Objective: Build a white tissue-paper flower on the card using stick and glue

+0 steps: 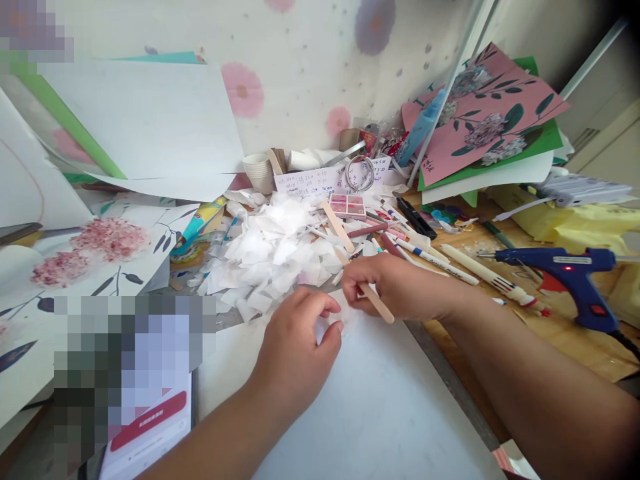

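Between the curled fingers of my right hand is a flat wooden craft stick, its rounded end pointing down toward me. Just to the left, my left hand hovers over a large white sheet of paper. Its thumb and index finger are bent with a small gap, and I see nothing between them. Beyond both hands lies a heap of torn white tissue pieces. Another wooden stick rests at the heap's right side, close to a small pink palette.
A blue hot glue gun with a lit red light lies at right, near several pens. A partly blurred phone is at lower left. Flower artwork stands at right and lies at left. Paper cups stand behind.
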{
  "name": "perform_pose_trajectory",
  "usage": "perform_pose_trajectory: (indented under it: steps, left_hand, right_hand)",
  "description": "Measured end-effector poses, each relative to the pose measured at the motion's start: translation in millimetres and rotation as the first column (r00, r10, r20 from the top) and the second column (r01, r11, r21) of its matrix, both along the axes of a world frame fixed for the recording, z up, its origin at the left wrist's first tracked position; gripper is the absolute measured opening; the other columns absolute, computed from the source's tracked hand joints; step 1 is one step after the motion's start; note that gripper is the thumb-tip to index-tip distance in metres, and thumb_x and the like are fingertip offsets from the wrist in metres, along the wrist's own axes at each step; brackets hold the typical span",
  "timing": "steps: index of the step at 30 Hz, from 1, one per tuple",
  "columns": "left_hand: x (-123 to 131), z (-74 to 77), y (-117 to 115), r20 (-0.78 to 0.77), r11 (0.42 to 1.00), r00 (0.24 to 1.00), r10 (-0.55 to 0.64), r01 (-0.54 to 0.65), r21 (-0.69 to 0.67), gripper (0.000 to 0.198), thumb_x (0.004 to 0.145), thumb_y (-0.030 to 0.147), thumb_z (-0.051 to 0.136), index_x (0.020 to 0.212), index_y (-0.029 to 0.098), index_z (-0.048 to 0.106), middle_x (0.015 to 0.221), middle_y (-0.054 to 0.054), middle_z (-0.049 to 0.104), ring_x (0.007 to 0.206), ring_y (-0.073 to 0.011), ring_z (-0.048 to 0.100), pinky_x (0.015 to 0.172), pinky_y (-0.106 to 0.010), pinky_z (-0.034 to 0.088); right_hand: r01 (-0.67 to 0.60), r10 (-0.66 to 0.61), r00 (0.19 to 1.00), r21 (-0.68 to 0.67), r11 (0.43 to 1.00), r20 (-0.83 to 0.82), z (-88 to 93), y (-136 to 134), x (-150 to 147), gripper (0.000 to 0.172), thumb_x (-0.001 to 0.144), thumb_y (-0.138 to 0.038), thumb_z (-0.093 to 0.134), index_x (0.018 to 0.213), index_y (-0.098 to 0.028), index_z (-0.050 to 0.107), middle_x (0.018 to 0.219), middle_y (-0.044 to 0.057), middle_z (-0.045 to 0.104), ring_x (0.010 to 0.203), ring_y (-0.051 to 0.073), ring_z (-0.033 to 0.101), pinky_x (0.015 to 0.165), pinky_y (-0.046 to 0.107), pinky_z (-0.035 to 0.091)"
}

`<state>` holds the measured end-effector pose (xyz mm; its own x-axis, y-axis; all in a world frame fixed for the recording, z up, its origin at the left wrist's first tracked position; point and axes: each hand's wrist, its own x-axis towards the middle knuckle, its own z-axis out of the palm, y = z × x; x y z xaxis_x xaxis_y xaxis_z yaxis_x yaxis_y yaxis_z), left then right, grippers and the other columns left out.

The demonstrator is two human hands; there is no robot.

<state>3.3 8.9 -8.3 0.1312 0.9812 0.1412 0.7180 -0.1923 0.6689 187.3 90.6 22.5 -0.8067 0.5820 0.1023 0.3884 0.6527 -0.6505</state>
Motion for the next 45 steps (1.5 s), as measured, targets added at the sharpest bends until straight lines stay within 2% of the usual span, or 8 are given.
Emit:
perform_pose_trajectory:
  steps: [3, 6, 8, 11, 15, 20, 32, 45]
  left_hand:
    - [0.0, -0.9, -1.4, -0.05, 0.997, 0.996, -0.074, 0.074, 0.005, 0.022, 0.078, 0.017, 0.052, 0.098, 0.026, 0.056, 0.097, 0.0, 0.054, 0.092, -0.0185, 0.051, 0.08, -0.036, 0.043]
    - [0.1, -1.4, -3.0, -0.139, 0.985, 0.976, -0.17, 0.17, -0.012, 0.036, 0.078, 0.016, 0.052, 0.111, 0.03, 0.054, 0.1, -0.002, 0.051, 0.096, -0.021, 0.05, 0.084, -0.04, 0.043]
    - [-0.1, -1.3, -4.0, -0.189, 0.98, 0.962, -0.199, 0.201, -0.012, 0.037, 0.077, 0.014, 0.051, 0.111, 0.031, 0.055, 0.101, -0.003, 0.05, 0.096, -0.0217, 0.049, 0.083, -0.041, 0.043]
    - [-1.2, -0.4, -5.0, -0.22, 0.978, 0.954, -0.203, 0.209, 0.006, 0.033, 0.077, 0.013, 0.051, 0.105, 0.028, 0.057, 0.1, -0.003, 0.05, 0.096, -0.0217, 0.049, 0.082, -0.04, 0.044]
    - [-3.8, 1.2, -6.8, -0.245, 0.972, 0.944, -0.223, 0.235, 0.022, 0.032, 0.075, 0.01, 0.052, 0.101, 0.027, 0.06, 0.099, -0.003, 0.05, 0.093, -0.0209, 0.048, 0.081, -0.04, 0.044]
    - [-5.8, 3.2, -9.5, -0.27, 0.965, 0.932, -0.242, 0.261, 0.037, 0.031, 0.076, 0.01, 0.052, 0.098, 0.028, 0.063, 0.096, -0.002, 0.052, 0.088, -0.02, 0.047, 0.078, -0.039, 0.043]
    - [-5.5, 4.7, -9.1, -0.269, 0.967, 0.932, -0.243, 0.254, 0.006, 0.026, 0.078, 0.013, 0.052, 0.095, 0.027, 0.065, 0.093, -0.001, 0.054, 0.087, -0.0194, 0.047, 0.076, -0.039, 0.044]
    - [-6.0, 4.1, -10.8, -0.327, 0.965, 0.917, -0.23, 0.258, 0.045, 0.031, 0.079, 0.015, 0.051, 0.106, 0.028, 0.059, 0.1, -0.003, 0.054, 0.091, -0.0216, 0.048, 0.08, -0.042, 0.044]
  right_hand:
    - [0.334, -0.317, 0.941, 0.173, 0.926, -0.122, 0.0, 14.2, 18.4, 0.009, 0.068, -0.009, 0.058, 0.07, -0.017, 0.056, 0.066, -0.001, 0.058, 0.06, 0.013, 0.051, 0.055, 0.022, 0.037]
    - [0.674, -0.636, 0.736, 0.343, 0.654, -0.233, -0.9, 30.8, 41.8, 0.012, 0.065, -0.011, 0.062, 0.076, -0.017, 0.061, 0.07, 0.004, 0.06, 0.065, 0.019, 0.052, 0.057, 0.028, 0.035]
    - [0.774, -0.699, 0.633, 0.259, 0.578, -0.332, -1.4, 35.5, 49.3, 0.011, 0.069, -0.016, 0.063, 0.08, -0.017, 0.063, 0.073, 0.006, 0.061, 0.068, 0.021, 0.053, 0.058, 0.03, 0.036]
    - [0.704, -0.619, 0.642, 0.026, 0.71, -0.452, 0.5, 29.7, 44.3, 0.016, 0.084, -0.031, 0.054, 0.089, -0.018, 0.062, 0.076, 0.005, 0.063, 0.066, 0.018, 0.055, 0.058, 0.028, 0.041]
    - [0.231, -0.272, 0.872, -0.149, 0.962, -0.408, 8.1, 11.6, 29.4, 0.037, 0.095, -0.042, 0.037, 0.1, -0.017, 0.063, 0.085, 0.006, 0.065, 0.067, 0.014, 0.057, 0.057, 0.025, 0.045]
    - [0.055, -0.132, 0.951, -0.265, 0.963, -0.28, 14.7, -0.2, 20.4, 0.042, 0.095, -0.041, 0.042, 0.081, -0.012, 0.068, 0.07, 0.004, 0.061, 0.059, 0.01, 0.053, 0.051, 0.02, 0.042]
    - [-0.052, 0.027, 0.988, -0.159, 0.986, -0.155, 10.0, -1.6, 4.6, 0.031, 0.09, -0.018, 0.049, 0.064, -0.011, 0.065, 0.069, 0.003, 0.059, 0.061, 0.009, 0.052, 0.055, 0.021, 0.039]
    - [-0.092, 0.076, 0.987, -0.112, 0.989, -0.142, 0.2, -1.7, -1.6, 0.026, 0.09, -0.025, 0.052, 0.075, -0.012, 0.067, 0.08, 0.004, 0.066, 0.071, 0.012, 0.058, 0.061, 0.023, 0.04]
